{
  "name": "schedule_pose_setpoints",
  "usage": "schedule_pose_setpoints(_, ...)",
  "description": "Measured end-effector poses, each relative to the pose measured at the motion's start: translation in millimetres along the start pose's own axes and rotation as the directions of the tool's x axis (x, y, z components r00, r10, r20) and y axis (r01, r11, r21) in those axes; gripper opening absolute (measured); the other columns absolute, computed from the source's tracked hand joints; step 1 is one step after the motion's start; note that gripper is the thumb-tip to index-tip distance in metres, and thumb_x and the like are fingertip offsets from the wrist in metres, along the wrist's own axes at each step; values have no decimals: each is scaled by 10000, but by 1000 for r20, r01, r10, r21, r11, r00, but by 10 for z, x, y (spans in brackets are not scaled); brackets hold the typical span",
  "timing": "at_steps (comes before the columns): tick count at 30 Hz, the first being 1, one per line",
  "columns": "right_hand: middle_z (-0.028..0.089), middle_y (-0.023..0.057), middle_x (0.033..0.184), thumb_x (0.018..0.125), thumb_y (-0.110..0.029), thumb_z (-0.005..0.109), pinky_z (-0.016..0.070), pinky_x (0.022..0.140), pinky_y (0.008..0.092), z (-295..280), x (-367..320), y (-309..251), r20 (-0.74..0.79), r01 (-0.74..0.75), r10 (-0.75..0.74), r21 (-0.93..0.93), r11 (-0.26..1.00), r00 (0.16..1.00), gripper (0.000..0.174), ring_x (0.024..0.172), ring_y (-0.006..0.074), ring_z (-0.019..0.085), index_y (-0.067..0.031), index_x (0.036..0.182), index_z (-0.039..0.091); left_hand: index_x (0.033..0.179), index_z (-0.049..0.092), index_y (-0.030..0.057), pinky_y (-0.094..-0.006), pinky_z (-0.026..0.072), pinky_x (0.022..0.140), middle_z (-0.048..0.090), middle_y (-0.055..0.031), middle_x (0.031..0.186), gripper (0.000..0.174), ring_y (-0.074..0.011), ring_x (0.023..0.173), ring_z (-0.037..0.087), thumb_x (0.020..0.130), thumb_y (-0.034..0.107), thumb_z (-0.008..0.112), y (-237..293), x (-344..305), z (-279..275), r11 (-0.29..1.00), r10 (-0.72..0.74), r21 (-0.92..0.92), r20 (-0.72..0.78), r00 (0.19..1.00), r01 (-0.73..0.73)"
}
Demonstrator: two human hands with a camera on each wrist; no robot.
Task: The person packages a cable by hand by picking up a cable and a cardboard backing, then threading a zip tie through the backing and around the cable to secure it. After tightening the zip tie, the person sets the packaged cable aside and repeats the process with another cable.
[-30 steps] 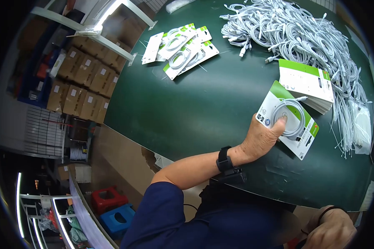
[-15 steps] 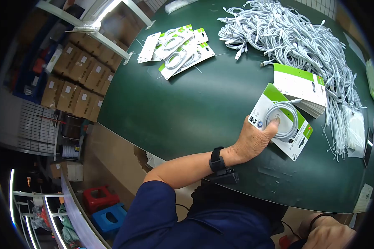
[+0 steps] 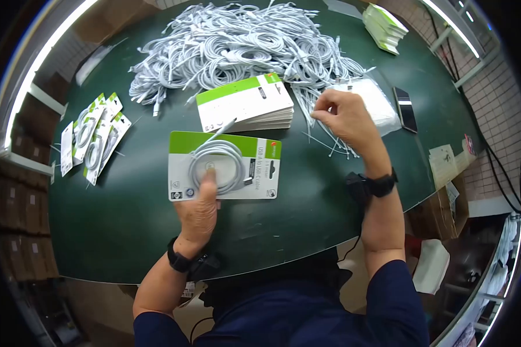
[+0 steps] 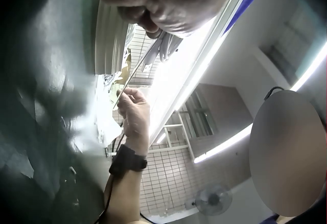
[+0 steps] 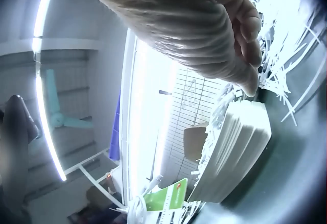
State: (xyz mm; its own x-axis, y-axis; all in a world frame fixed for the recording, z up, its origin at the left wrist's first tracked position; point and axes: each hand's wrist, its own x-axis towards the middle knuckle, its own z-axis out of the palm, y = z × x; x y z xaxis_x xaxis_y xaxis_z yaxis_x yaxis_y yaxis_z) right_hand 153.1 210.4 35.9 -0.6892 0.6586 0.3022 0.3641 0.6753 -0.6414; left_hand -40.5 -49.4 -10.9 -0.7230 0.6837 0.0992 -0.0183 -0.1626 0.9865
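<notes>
My left hand (image 3: 198, 220) grips a green-and-white backing card (image 3: 179, 162), its thumb pressing a coiled white USB cable (image 3: 230, 151) flat against the front. The card lies level just in front of a stack of similar cards (image 3: 243, 104). My right hand (image 3: 350, 118) is over the loose white cable ties (image 3: 333, 144), thumb and fingers curled close together at their edge. In the right wrist view the fingertips (image 5: 250, 88) hang beside the ties (image 5: 281, 73); I cannot tell whether one is pinched.
A large heap of white cables (image 3: 243, 43) spreads along the back. Carded cables (image 3: 92, 139) lie at the left. At right are a clear bag of ties (image 3: 376, 104), a dark phone (image 3: 405, 110) and more cards (image 3: 385, 29) behind.
The right hand has come up from beside the lap to the cable ties. The head view has swung to the right. My left hand still holds the card and cable, now turned level.
</notes>
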Motion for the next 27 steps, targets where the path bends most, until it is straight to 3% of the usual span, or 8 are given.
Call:
schedule_pose_setpoints(3, 735, 128, 799, 823, -154, 798, 554, 709, 391, 163, -24, 308, 58, -46, 51, -75, 996, 997, 152, 722, 306, 695, -29, 893, 748, 1260, 582, 1, -193, 425, 430, 639, -35, 919, 317, -38, 585, 543, 975, 95, 682, 18, 11, 26, 1000, -4, 10, -34, 999, 4)
schedule_pose_setpoints(6, 734, 122, 818, 819, -163, 818, 551, 734, 358, 240, -4, 353, 9, -106, 109, -177, 978, 994, 218, 764, 254, 697, -2, 948, 749, 1266, 579, -4, -191, 432, 429, 646, -42, 945, 327, -39, 604, 559, 972, 95, 684, -16, 10, -2, 1000, -17, -2, -7, 1000, 17)
schedule_pose_setpoints(12, 732, 171, 930, 830, -201, 817, 543, 841, 435, 566, 16, 407, -156, 1, -66, -382, 924, 986, 356, 913, 348, 699, 15, 1092, 709, 1265, 579, 0, -190, 433, 431, 645, -43, 956, 333, -41, 612, 565, 969, 106, 691, -30, 11, 9, 1000, -30, -2, 4, 1000, 30)
schedule_pose_setpoints(15, 725, 175, 928, 837, -168, 801, 536, 854, 451, 589, 79, 499, -85, -44, 15, -354, 934, 996, 308, 946, 351, 689, 4, 1077, 714, 1264, 577, 1, -192, 436, 431, 642, -42, 950, 336, -42, 611, 564, 969, 111, 693, 1, -1, 30, 999, -45, 1, -4, 999, 45)
schedule_pose_setpoints(18, 720, 171, 929, 868, -174, 765, 539, 850, 466, 596, 63, 476, -99, -52, 14, -388, 920, 995, 232, 956, 351, 682, -24, 1041, 728, 1264, 575, 0, -194, 440, 430, 639, -41, 942, 337, -44, 610, 563, 969, 112, 694, -8, -5, 15, 998, -55, 6, 19, 998, 55)
schedule_pose_setpoints(21, 714, 164, 953, 884, -215, 737, 554, 849, 493, 511, 45, 362, -80, -129, 103, -464, 877, 991, 189, 1004, 344, 686, -54, 983, 739, 1257, 576, -1, -200, 444, 429, 638, -41, 937, 332, -45, 609, 563, 968, 110, 696, -10, -5, 18, 998, -56, 2, 11, 998, 56)
schedule_pose_setpoints(24, 714, 145, 927, 905, -266, 724, 544, 825, 481, 519, 31, 414, -113, -145, 100, -544, 827, 989, 211, 923, 349, 685, -58, 940, 735, 1251, 577, -3, -201, 447, 428, 637, -41, 934, 327, -46, 601, 561, 967, 105, 697, -14, -20, 20, 1000, -30, 1, 13, 999, 30)
schedule_pose_setpoints(27, 712, 140, 927, 891, -255, 738, 546, 820, 480, 561, 42, 404, -151, -172, 110, -501, 848, 982, 201, 932, 346, 686, -58, 932, 730, 1248, 578, -4, -200, 449, 427, 637, -43, 931, 323, -47, 592, 558, 965, 99, 696, -25, -27, 18, 1000, -17, -1, 39, 999, 17)
